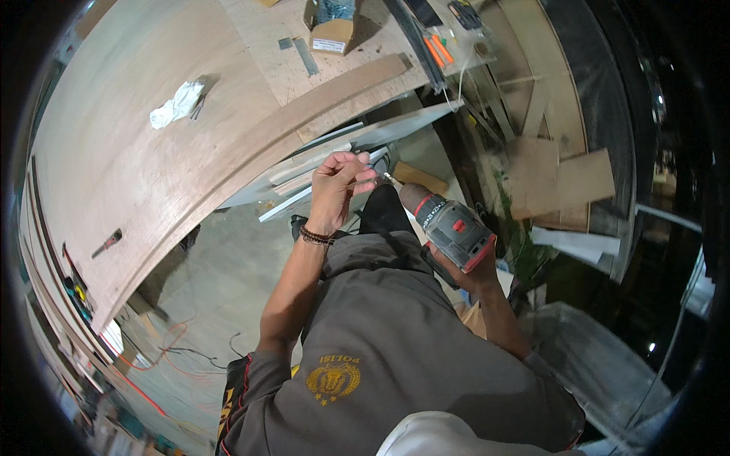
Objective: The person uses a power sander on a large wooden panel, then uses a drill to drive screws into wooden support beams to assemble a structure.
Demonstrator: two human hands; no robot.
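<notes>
My right hand (477,275) is wrapped round the grip of a black, grey and red cordless drill (454,228), in front of my body. The drill's bit (389,178) points up and to the left. Close to the tip of that bit is my left hand (342,184), thumb and fingertips drawn together in a pinch. Whatever they hold, if anything, is too small to make out. A beaded bracelet (316,236) circles my left wrist.
A wooden worktable (137,167) curves across the left and top. On it lie a long wooden strip (334,97), a crumpled white cloth (177,105), an open cardboard box (331,32) and orange-handled tools (439,50). Cardboard sheets (559,182) lean at right; orange cables (163,353) trail on the floor.
</notes>
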